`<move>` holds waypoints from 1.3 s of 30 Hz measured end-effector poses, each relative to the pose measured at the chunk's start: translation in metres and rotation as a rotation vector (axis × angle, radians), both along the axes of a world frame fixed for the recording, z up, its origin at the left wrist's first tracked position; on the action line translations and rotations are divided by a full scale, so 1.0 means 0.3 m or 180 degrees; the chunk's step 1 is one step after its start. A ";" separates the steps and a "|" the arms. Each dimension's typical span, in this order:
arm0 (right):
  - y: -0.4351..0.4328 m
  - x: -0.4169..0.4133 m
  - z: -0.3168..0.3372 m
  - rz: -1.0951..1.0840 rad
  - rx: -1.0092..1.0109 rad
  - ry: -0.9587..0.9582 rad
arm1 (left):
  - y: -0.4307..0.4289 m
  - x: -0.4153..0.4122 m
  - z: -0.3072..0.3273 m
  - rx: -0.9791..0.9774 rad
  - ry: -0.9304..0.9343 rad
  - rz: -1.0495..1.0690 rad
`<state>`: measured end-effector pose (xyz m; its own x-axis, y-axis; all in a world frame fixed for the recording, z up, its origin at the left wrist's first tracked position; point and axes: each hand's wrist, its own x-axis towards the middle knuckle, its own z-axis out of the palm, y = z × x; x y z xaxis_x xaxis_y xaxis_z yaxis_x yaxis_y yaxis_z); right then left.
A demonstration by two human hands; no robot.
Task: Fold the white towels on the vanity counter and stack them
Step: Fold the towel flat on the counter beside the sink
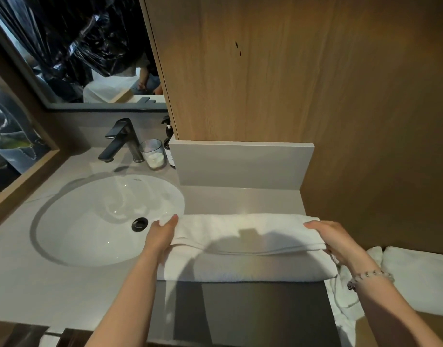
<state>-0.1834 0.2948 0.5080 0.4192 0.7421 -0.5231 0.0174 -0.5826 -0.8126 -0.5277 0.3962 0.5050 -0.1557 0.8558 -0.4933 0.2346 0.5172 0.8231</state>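
Two hands hold one white towel (240, 236), which lies lengthwise across the vanity counter (240, 199), to the right of the sink (95, 196) and in front of a low grey upstand (240, 164). The towel is folded over on itself: a lower layer rests flat on the counter, and an upper layer sits on top with its front edge slightly raised. The left hand (162, 234) grips the left end of the upper layer at the right rim of the basin, with the thumb on top and the remaining fingers tucked out of sight under the cloth. The right hand (333, 240) grips the right end of the same layer, with the fingers curled over the top of the fold; a beaded bracelet (370, 276) is on that wrist. More white towels (415, 276) lie to the right, beside and below the counter's end, apart from the held towel. A black faucet (122, 139) stands behind the basin. A clear glass (154, 154) stands just to its right, and a dark pump bottle (169, 141) stands beside the glass, against the wood panel (315, 96). A mirror (65, 46) is mounted above the faucet.
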 end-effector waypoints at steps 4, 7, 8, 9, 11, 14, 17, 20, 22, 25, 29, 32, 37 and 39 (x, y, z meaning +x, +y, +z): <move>-0.032 0.022 -0.016 0.0228 0.0125 -0.0568 | -0.039 -0.049 -0.016 0.0430 0.0503 -0.0383; -0.066 0.029 -0.026 0.0404 0.0173 -0.0794 | -0.065 -0.084 -0.016 0.0596 0.0695 -0.0644; -0.075 0.029 -0.035 0.0495 0.0209 -0.0862 | -0.077 -0.091 -0.017 0.0651 0.0793 -0.0739; -0.083 0.024 -0.040 0.0553 0.0235 -0.0927 | -0.090 -0.095 -0.019 0.0718 0.0903 -0.0830; -0.091 0.016 -0.047 0.0609 0.0265 -0.1114 | -0.112 -0.098 -0.025 0.0910 0.1158 -0.0982; -0.099 0.013 -0.047 0.0773 0.0391 -0.1559 | -0.128 -0.098 -0.044 0.1058 0.1484 -0.1099; -0.115 0.017 -0.051 0.0925 0.0515 -0.1812 | -0.134 -0.097 -0.053 0.1107 0.1673 -0.1166; -0.128 0.022 -0.078 0.1016 0.0522 -0.2168 | -0.133 -0.104 -0.069 0.1088 0.1806 -0.1169; -0.129 0.019 -0.093 0.1050 0.0494 -0.2374 | -0.131 -0.109 -0.077 0.1077 0.2042 -0.1081; -0.121 0.006 -0.073 0.1101 0.0046 -0.2968 | -0.125 -0.088 -0.066 0.1170 0.3292 -0.1110; -0.067 -0.039 0.021 0.1468 -0.0293 -0.3534 | -0.121 0.061 -0.008 0.1711 0.3746 -0.1638; 0.006 -0.122 0.050 0.2273 -0.0480 -0.3839 | -0.105 0.193 -0.012 0.1776 0.3375 -0.2351; 0.059 -0.193 0.004 0.2989 -0.0641 -0.3715 | -0.162 0.253 -0.119 0.1846 0.3206 -0.2880; 0.084 -0.254 0.000 0.3104 -0.0340 -0.3148 | -0.178 0.246 -0.142 0.1787 0.3116 -0.2815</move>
<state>-0.2596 0.3198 0.5079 -0.0133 0.9213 -0.3886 0.9822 -0.0608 -0.1778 -0.4538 0.3429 0.4623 0.4478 0.8913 -0.0710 0.8836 -0.4289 0.1877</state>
